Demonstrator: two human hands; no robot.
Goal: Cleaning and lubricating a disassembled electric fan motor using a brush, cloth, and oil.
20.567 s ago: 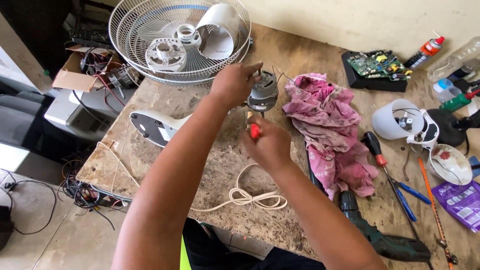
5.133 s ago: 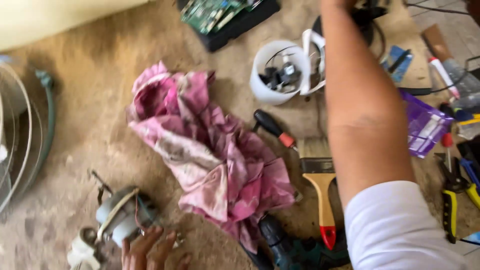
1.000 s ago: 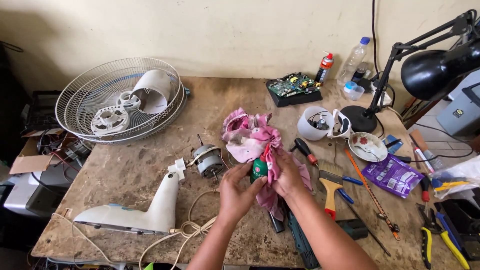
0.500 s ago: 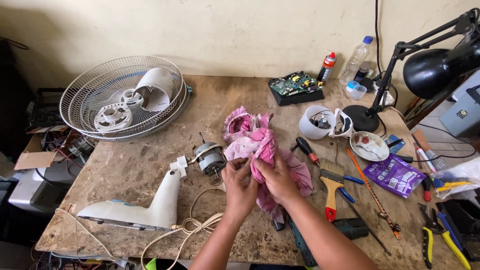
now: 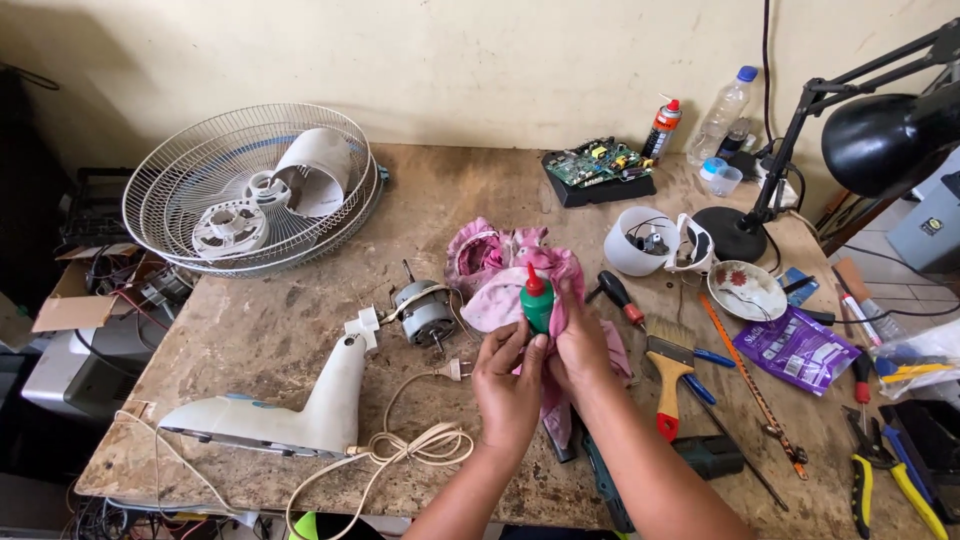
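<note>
Head view: both hands meet over the middle of the worn, stained wooden counter (image 5: 300,330), near its front edge.
Small bottle: a green plastic bottle with a red pointed cap (image 5: 537,298) stands upright between the two hands, cap above the fingers.
Left hand: the left hand (image 5: 508,385) is closed around the bottle's lower body from the left, fingers curled on it.
Right hand: the right hand (image 5: 583,345) presses a fold of the crumpled pink patterned cloth (image 5: 490,265) against the bottle's right side, gripping both.
Cloth: soft and wrinkled, it spreads away behind the hands and hangs under the right palm.
Motor: a grey round metal fan motor (image 5: 425,315) lies just left of the cloth, apart from the hands.
Fan stand: a smooth white plastic fan neck and base (image 5: 290,415) lies on its side to the left, with a coiled cream cord (image 5: 415,445) beside it.
Brush: a flat paintbrush with a yellow wooden handle and red tip (image 5: 668,375) lies to the right of the right forearm.
</note>
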